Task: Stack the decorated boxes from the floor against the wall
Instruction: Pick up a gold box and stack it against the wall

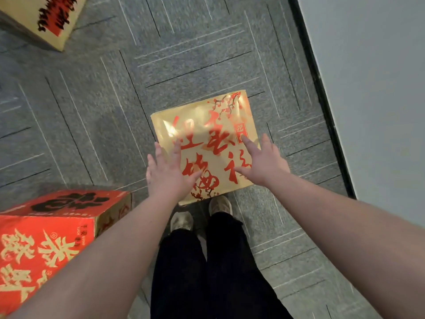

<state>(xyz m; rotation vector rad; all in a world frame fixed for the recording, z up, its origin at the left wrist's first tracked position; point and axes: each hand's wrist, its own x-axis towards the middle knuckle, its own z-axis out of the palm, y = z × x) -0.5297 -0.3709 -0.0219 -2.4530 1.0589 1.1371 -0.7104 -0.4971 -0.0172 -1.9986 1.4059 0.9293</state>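
Looking down, you see a shiny gold box lying flat on the gray carpet, just past your shoes. It is square, smooth and glossy, with big red writing and red flowers. Your left hand is over its 8 o'clock corner, fingers straight and spread. Your right hand is over its 4 o'clock edge, fingers straight too. Both hands are wide and hold nothing; you cannot tell if they touch the box. A red and gold cardboard box sits at 8 o'clock. Another gold box is at 11 o'clock. The pale wall runs along 2 o'clock.
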